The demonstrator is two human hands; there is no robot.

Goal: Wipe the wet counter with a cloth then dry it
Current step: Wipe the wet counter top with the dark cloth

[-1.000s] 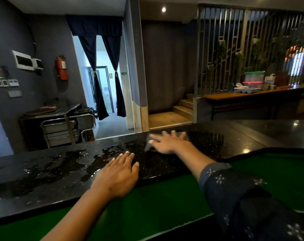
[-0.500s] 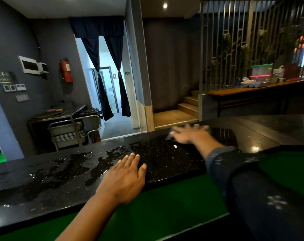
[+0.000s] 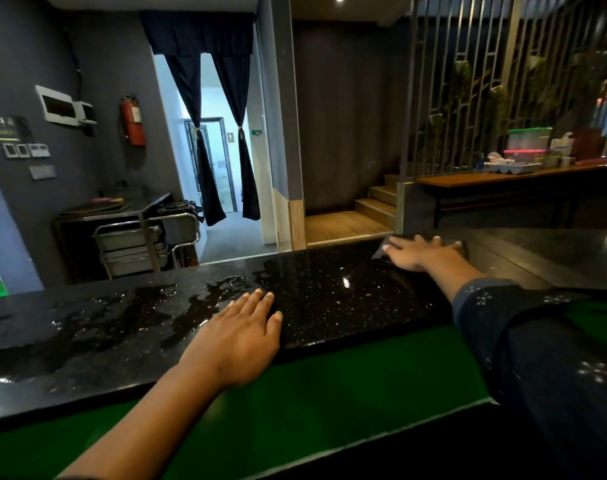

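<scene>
A black, speckled stone worktop (image 3: 330,299) runs across the scene from left to right, with a green surface (image 3: 330,393) just below its near edge. The left hand (image 3: 236,337) lies palm down at the near edge of the worktop, its fingers (image 3: 257,299) straight and held close together, resting flat on the stone and holding nothing. The right hand (image 3: 416,254) reaches to the far right part of the worktop and presses flat on a dark cloth (image 3: 381,256), with fingers spread a little and pointing left; the cloth lies on the stone under the palm, and only its left edge and a strip past the fingertips show. A dark sleeve with small pale flowers (image 3: 537,341) covers the right forearm. Water (image 3: 122,317) lies in shiny irregular pools over the left half of the worktop, reaching up to the fingertips of the left hand, while the stretch between the two hands looks free of pools and shows bright speckles. Beyond the worktop, at the far left, a red fire extinguisher (image 3: 133,121) hangs on a grey wall above a metal trolley (image 3: 139,247). Dark curtains (image 3: 205,133) frame a bright doorway at the far middle, wooden steps (image 3: 375,206) rise to its right, and a wooden table with plastic containers (image 3: 527,143) stands at the far right.
</scene>
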